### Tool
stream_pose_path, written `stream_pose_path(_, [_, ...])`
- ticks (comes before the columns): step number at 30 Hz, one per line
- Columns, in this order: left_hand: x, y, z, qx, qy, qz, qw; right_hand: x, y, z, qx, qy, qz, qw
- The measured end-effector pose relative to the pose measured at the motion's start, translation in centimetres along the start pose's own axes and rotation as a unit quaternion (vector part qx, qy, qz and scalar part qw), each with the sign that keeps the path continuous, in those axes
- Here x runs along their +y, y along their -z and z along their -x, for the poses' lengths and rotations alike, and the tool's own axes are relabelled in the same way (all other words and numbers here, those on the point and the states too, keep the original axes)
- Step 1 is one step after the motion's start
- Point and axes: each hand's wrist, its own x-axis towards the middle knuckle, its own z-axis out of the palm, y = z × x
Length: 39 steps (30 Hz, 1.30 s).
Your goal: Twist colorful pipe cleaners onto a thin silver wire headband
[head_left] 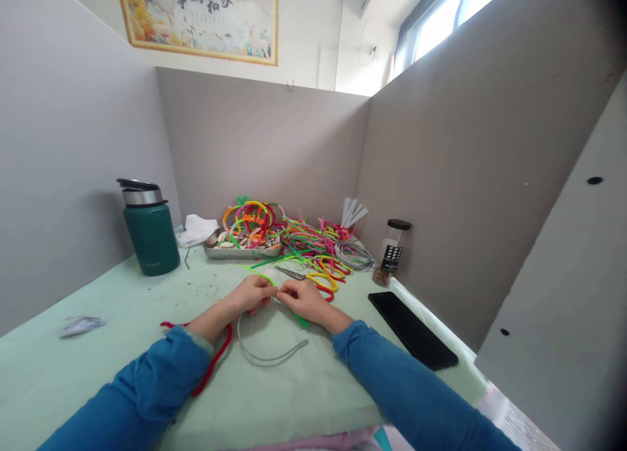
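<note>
Now, near the centre of the frame, a yellow-green fuzzy strip (266, 278) between left hand (255, 294) and right hand (304, 301), low over the pale green bench (323, 399). Left grip with thumb and forefinger pressed together, pinching the strip. Right grip likewise closed at the tips, apparently pinching the same strip near its end; exact contact too small to tell. Just below, in the lower centre, a grey wire (274, 360), curved like an open hoop, with one end free on the right and the upper part lost from sight by the left fingers; impossible to tell whether also held. From under the right hand, only a short piece of green strip (301, 321) visible.

For good work here, as a judgement: keep the left pinch firm and close to the working point, and turn only with the right fingertips. Pull evenly, without crushing the soft pile. Better also to leave the free wire end away from the wrist, so as not to catch it.

As for pose: both forearms in blue sleeves (404, 379), coming from the lower corners and meeting at the centre, fingers curled inward, fingertips almost touching. Left forearm crossing above a red fuzzy strip (215, 366), in the lower left. Scissors (290, 273) just beyond the right hand, well placed for reaching.
</note>
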Motion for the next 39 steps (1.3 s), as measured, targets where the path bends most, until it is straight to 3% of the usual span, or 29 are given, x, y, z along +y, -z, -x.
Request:
stream_pose_path(21, [0.1,-0.1,-0.02,0.019,-0.008,-0.044,0.999,0.13,-0.13,-0.12,-0.004,-0.001,0.019,1.0])
stream_pose_path(39, [0.3,-0.24,0.05,0.058,0.01,0.019,0.998,0.18,-0.16,-0.16,0.005,0.007,0.001,1.0])
